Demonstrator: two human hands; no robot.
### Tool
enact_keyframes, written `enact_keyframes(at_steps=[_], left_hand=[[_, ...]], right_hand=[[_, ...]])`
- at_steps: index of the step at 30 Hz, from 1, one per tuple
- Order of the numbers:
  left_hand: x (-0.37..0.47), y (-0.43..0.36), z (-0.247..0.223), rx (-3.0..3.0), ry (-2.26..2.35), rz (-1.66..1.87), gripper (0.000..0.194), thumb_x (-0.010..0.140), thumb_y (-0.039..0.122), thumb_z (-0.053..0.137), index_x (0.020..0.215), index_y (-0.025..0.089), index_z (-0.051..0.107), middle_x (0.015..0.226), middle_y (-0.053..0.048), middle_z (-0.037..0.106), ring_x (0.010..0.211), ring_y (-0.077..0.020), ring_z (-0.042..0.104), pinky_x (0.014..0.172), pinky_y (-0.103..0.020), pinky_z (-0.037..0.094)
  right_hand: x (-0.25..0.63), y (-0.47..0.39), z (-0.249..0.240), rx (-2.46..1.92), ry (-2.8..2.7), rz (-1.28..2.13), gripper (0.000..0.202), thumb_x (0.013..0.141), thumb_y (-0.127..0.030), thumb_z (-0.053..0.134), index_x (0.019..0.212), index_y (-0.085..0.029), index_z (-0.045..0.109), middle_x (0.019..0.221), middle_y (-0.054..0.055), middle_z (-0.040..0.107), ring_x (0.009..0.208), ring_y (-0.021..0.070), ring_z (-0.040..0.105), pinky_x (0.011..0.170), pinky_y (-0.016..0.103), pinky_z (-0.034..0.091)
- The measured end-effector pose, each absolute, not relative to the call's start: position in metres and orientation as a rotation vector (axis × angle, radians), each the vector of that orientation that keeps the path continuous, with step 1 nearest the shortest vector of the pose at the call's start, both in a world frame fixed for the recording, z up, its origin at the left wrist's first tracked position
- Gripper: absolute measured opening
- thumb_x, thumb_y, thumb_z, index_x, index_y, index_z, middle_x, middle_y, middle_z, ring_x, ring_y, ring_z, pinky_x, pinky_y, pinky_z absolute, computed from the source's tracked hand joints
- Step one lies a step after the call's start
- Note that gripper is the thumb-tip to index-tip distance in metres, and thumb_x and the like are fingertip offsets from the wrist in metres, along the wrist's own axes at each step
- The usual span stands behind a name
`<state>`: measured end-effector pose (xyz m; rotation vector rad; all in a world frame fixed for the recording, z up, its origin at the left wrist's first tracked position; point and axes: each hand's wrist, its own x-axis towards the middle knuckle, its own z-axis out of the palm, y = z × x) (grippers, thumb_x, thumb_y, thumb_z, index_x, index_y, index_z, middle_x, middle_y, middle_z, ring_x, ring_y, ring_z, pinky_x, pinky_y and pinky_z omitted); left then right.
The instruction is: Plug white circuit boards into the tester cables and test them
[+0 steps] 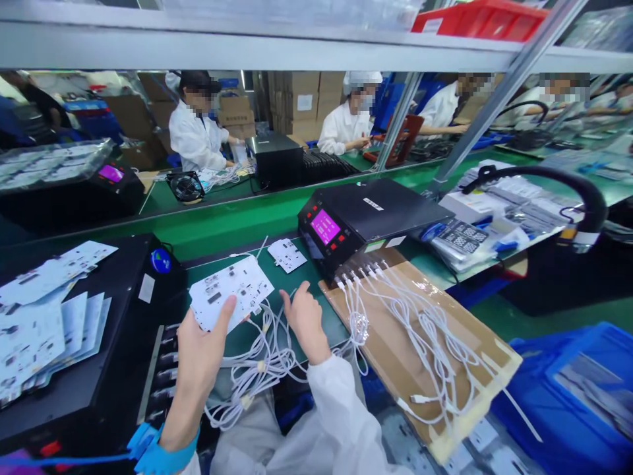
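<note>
My left hand is closed on a white circuit board, its thumb on the top face. A blue strap circles the left wrist. To the right of the board, my right hand has its thumb and forefinger apart, and nothing shows between them. Its other fingers are partly hidden. A smaller white circuit board lies on the green bench beyond that hand. Bundled white cables hang below and between my hands.
A black tester with a lit screen has white cables plugged in, draped over cardboard. Stacked circuit boards lie on a black box at left. A blue bin stands right. Co-workers sit across the bench.
</note>
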<state>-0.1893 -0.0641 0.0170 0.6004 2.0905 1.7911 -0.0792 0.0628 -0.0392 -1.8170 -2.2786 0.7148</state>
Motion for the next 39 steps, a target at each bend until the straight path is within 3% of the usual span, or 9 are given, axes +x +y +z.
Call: enact_keyframes(at_steps=[3,7,9,13,16,19,22,26,39], left_hand=[[-0.184,-0.062,0.013,0.505,2.023,1.794,0.059,0.081,0.053,0.085,0.130,0.022,0.072,0.132,-0.012,0.074,0.127,-0.0369,0.068,0.115,-0.059,0.050],[-0.180,-0.058,0.006,0.421,1.954,1.832,0.058,0.082,0.052,0.085,0.131,0.023,0.072,0.136,-0.012,0.073,0.128,-0.0356,0.068,0.117,-0.058,0.050],[-0.179,-0.057,0.003,0.414,1.913,1.852,0.060,0.083,0.052,0.085,0.134,0.024,0.070,0.137,-0.012,0.072,0.129,-0.0353,0.068,0.117,-0.058,0.050],[-0.175,-0.051,0.000,0.397,1.782,1.944,0.060,0.084,0.050,0.085,0.136,0.025,0.069,0.139,-0.012,0.071,0.127,-0.0342,0.069,0.116,-0.058,0.052],[-0.171,-0.045,0.005,0.316,1.639,2.017,0.053,0.085,0.042,0.085,0.131,0.021,0.070,0.139,-0.013,0.071,0.125,-0.0329,0.070,0.111,-0.054,0.057],[-0.168,-0.041,0.012,0.253,1.530,2.020,0.052,0.084,0.039,0.086,0.128,0.018,0.070,0.138,-0.015,0.072,0.125,-0.0328,0.071,0.103,-0.048,0.063],[-0.165,-0.040,0.015,0.276,1.464,2.011,0.058,0.082,0.041,0.088,0.131,0.018,0.067,0.139,-0.014,0.071,0.127,-0.0331,0.070,0.099,-0.045,0.065],[-0.161,-0.043,0.014,0.296,1.449,1.995,0.065,0.080,0.044,0.089,0.136,0.018,0.066,0.139,-0.015,0.071,0.124,-0.0326,0.071,0.099,-0.043,0.064],[-0.156,-0.047,0.010,0.347,1.448,1.920,0.069,0.080,0.045,0.089,0.139,0.017,0.064,0.138,-0.017,0.071,0.119,-0.0326,0.073,0.096,-0.042,0.065]], right_hand=[[-0.091,0.069,-0.042,-1.776,-2.344,0.769,0.051,0.101,-0.023,0.058,0.145,0.000,0.042,0.120,0.029,0.072,0.112,0.0362,0.075,0.088,0.041,0.058],[-0.085,0.073,-0.052,-1.610,-2.262,0.890,0.046,0.091,0.000,0.048,0.137,-0.003,0.047,0.114,0.027,0.073,0.107,0.0330,0.076,0.088,0.041,0.057],[-0.078,0.075,-0.055,-1.452,-1.999,1.110,0.040,0.093,-0.006,0.047,0.132,-0.010,0.047,0.110,0.020,0.073,0.094,0.0278,0.077,0.079,0.038,0.059],[-0.057,0.070,-0.048,-0.990,-1.371,1.557,0.039,0.093,-0.039,0.064,0.124,-0.021,0.047,0.102,0.005,0.069,0.067,0.0164,0.070,0.061,0.030,0.057],[-0.039,0.052,-0.036,-0.864,-1.248,1.685,0.049,0.087,-0.058,0.072,0.112,-0.019,0.058,0.087,0.001,0.068,0.052,0.0092,0.054,0.049,0.024,0.042],[-0.024,0.030,-0.033,-0.934,-1.329,1.752,0.054,0.091,-0.071,0.063,0.098,-0.018,0.064,0.069,-0.004,0.056,0.049,0.0068,0.035,0.046,0.024,0.027],[-0.019,0.012,-0.038,-0.959,-1.499,1.781,0.060,0.095,-0.076,0.052,0.096,-0.018,0.065,0.067,-0.005,0.044,0.057,0.0102,0.035,0.050,0.026,0.028],[-0.024,0.001,-0.039,-0.870,-1.602,1.858,0.063,0.102,-0.074,0.035,0.108,-0.019,0.064,0.072,-0.002,0.048,0.062,0.0132,0.041,0.051,0.027,0.028],[-0.023,0.004,-0.035,-0.757,-1.588,1.983,0.055,0.102,-0.070,0.044,0.110,-0.019,0.062,0.064,-0.008,0.035,0.054,0.0094,0.027,0.047,0.025,0.022]])
